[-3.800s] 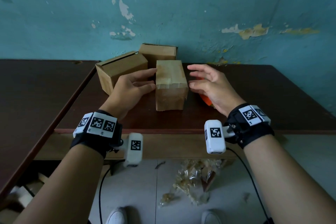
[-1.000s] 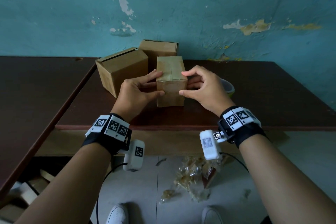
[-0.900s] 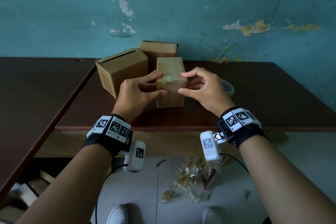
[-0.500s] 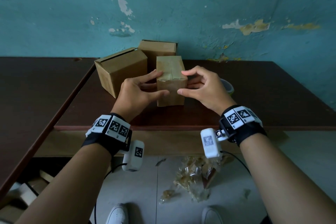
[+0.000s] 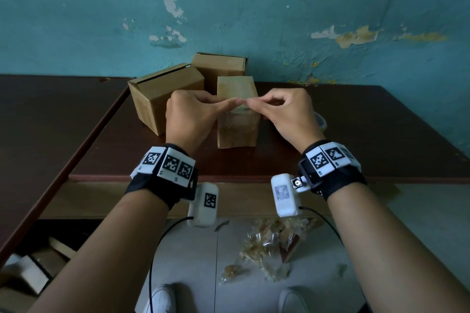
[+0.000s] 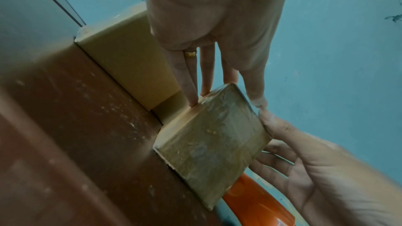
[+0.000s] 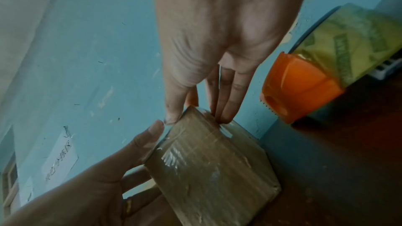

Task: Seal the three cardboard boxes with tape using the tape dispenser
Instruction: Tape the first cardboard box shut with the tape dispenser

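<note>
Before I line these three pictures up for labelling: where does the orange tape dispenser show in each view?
Head: only a pale sliver of the tape dispenser at right of centre, behind the right hand.
Left wrist: its orange body at the bottom, right of centre, behind the taped box.
Right wrist: whole at the upper right, on the table.
Shared landmark: the taped box, with both hands at its top edge.

The front box (image 5: 237, 119) is brown cardboard wrapped in glossy clear tape, wrinkled and catching light; the two boxes behind (image 5: 167, 94) are bare matt cardboard; the table (image 5: 356, 132) is dark polished wood, scuffed pale in places; the tape dispenser (image 7: 298, 88) is smooth orange plastic; the wall (image 5: 254, 7) is matt teal paint, flaking.
</note>
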Action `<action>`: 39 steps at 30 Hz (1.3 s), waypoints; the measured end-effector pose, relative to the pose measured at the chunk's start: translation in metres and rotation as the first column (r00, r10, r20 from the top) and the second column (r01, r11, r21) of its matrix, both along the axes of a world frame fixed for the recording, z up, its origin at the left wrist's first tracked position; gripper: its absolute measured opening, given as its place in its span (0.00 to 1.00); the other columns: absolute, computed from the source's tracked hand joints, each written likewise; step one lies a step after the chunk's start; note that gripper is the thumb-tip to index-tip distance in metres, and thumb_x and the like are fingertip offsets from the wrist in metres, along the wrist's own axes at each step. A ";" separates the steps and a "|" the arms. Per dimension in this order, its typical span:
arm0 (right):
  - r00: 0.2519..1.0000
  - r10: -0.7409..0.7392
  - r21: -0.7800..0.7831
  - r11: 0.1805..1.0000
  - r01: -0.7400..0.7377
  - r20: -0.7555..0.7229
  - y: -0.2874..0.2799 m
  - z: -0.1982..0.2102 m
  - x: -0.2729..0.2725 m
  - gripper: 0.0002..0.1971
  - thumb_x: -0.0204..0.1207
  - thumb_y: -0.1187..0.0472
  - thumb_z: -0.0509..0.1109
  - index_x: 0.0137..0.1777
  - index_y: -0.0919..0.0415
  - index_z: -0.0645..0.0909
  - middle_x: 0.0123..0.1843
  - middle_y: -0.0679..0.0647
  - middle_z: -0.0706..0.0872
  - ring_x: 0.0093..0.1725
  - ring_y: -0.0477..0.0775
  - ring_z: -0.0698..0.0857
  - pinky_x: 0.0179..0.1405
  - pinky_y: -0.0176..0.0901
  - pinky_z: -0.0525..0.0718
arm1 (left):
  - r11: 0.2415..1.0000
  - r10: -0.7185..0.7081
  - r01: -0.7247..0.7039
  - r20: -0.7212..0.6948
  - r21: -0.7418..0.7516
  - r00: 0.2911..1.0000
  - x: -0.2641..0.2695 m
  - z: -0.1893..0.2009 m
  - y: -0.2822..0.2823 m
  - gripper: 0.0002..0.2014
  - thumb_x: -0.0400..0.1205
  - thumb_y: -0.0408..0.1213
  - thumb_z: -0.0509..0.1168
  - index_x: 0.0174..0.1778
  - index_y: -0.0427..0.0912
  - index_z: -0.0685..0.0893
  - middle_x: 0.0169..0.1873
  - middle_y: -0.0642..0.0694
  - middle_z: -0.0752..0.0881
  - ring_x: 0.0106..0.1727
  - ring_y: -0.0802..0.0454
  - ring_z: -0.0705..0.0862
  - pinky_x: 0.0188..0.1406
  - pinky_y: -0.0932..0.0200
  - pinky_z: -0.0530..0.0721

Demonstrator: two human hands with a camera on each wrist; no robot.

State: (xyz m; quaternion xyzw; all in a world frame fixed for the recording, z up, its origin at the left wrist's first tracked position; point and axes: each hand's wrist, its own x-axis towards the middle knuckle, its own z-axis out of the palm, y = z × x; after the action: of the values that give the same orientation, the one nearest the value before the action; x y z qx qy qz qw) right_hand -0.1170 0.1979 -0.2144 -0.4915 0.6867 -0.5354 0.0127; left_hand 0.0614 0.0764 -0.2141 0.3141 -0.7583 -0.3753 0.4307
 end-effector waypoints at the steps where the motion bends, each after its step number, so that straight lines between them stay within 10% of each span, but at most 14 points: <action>1: 1.000 0.004 -0.010 1.000 -0.004 -0.001 0.000 -0.001 -0.001 0.11 0.75 0.46 0.85 0.45 0.53 0.97 0.37 0.42 0.94 0.40 0.43 0.92 0.43 0.48 0.91 | 1.000 0.011 -0.011 0.007 -0.021 1.000 -0.001 -0.001 0.000 0.18 0.72 0.61 0.83 0.45 0.50 0.97 0.38 0.57 0.94 0.42 0.65 0.92 0.46 0.55 0.94; 7: 1.000 0.019 -0.047 0.999 -0.019 0.016 -0.003 -0.007 -0.005 0.13 0.72 0.47 0.88 0.48 0.56 0.97 0.42 0.43 0.95 0.43 0.42 0.93 0.46 0.45 0.92 | 0.999 0.016 -0.015 0.018 -0.047 1.000 -0.002 -0.008 -0.001 0.20 0.70 0.59 0.85 0.50 0.48 0.97 0.44 0.58 0.94 0.47 0.67 0.91 0.47 0.67 0.90; 15: 0.999 0.003 -0.034 0.999 -0.005 -0.042 -0.001 -0.009 -0.007 0.15 0.71 0.45 0.87 0.50 0.55 0.97 0.48 0.41 0.95 0.49 0.37 0.92 0.48 0.33 0.87 | 0.999 -0.045 0.044 -0.025 -0.026 0.999 0.001 -0.020 -0.005 0.23 0.70 0.54 0.86 0.58 0.48 0.96 0.56 0.56 0.93 0.59 0.63 0.91 0.56 0.54 0.94; 28: 0.995 0.033 -0.037 0.999 -0.036 -0.094 0.002 -0.015 -0.008 0.21 0.67 0.49 0.90 0.57 0.58 0.96 0.51 0.46 0.96 0.52 0.41 0.93 0.53 0.49 0.93 | 0.994 -0.108 0.107 -0.039 -0.038 0.993 0.005 -0.030 -0.013 0.25 0.73 0.49 0.84 0.65 0.48 0.93 0.65 0.53 0.92 0.67 0.61 0.89 0.64 0.50 0.92; 39: 0.997 0.049 0.068 0.997 -0.045 -0.067 0.007 -0.010 -0.015 0.22 0.67 0.48 0.90 0.60 0.50 0.95 0.58 0.41 0.94 0.60 0.26 0.87 0.78 0.37 0.78 | 0.984 -0.179 0.179 -0.039 -0.001 0.983 0.012 -0.025 -0.013 0.26 0.74 0.47 0.84 0.67 0.44 0.93 0.67 0.51 0.92 0.68 0.61 0.89 0.64 0.51 0.92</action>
State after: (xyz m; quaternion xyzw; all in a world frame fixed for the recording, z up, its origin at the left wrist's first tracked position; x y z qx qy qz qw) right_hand -0.1320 0.2050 -0.2247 -0.5247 0.6924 -0.4948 0.0181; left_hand 0.0730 0.0631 -0.2387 0.2379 -0.7746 -0.4194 0.4093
